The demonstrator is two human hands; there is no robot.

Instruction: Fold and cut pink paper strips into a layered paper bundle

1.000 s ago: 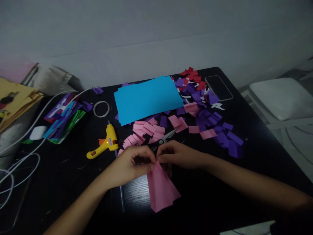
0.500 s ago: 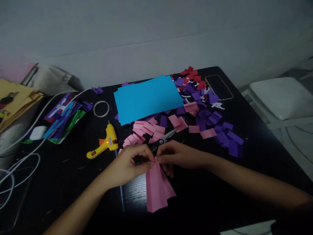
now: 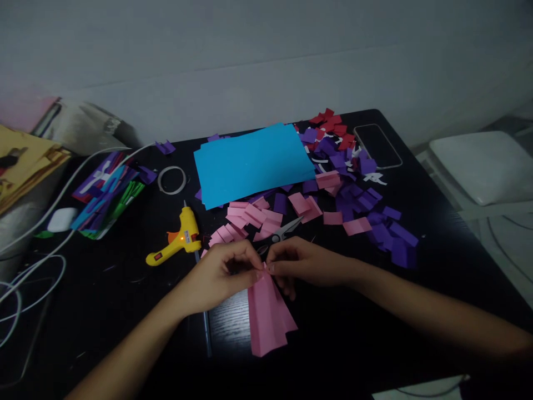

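A folded pink paper (image 3: 266,319) hangs fanned out below my two hands, its narrow top pinched between them. My left hand (image 3: 227,275) grips the top edge with thumb and forefinger. From the other side, my right hand (image 3: 297,264) pinches the same top corner, fingertips nearly meeting the left ones. Just beyond the hands lie scissors (image 3: 283,230), their handles partly hidden. Small pink paper pieces (image 3: 252,216) are scattered past them. To the left rests a yellow glue gun (image 3: 179,239) with a small orange light lit.
Blue sheets (image 3: 254,164) lie at the back middle. Purple pieces (image 3: 381,230) and red pieces (image 3: 333,125) spread to the right, near a phone (image 3: 378,145). A tape ring (image 3: 172,180), white cables (image 3: 62,244) and coloured paper strips (image 3: 110,194) are at left. A white stool (image 3: 487,166) stands beside the table.
The view has shifted slightly. Both hands keep their pinch on the pink paper, whose hanging end has swung a little; nothing has been let go.
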